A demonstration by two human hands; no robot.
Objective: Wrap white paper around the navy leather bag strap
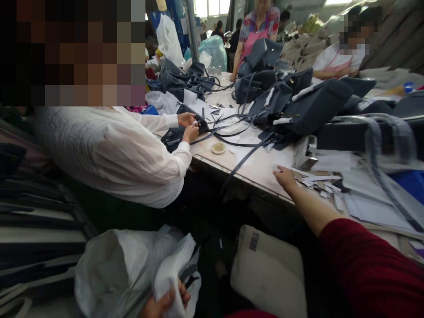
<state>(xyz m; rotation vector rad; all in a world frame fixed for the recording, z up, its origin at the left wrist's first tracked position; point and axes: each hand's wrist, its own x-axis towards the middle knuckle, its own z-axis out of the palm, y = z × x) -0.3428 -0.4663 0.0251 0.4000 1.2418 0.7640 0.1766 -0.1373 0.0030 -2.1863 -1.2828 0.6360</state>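
Observation:
My left hand (pixel 165 302), at the bottom of the view, is closed on the rim of a white plastic bag (pixel 126 269) below table height, with dark strap pieces showing at its mouth. My right hand (pixel 285 176), on a dark red sleeve, reaches out onto the worktable (pixel 251 170). Its fingers lie stretched and flat on the tabletop beside white paper scraps (pixel 318 179), holding nothing.
A co-worker in a white blouse (pixel 115 154) sits at left, both hands on a dark strap. Dark navy handbags (pixel 298 106) and loose straps (pixel 245 157) cover the table. A small round dish (pixel 218 148) sits near the edge. A cream bag (pixel 268 274) lies below the table.

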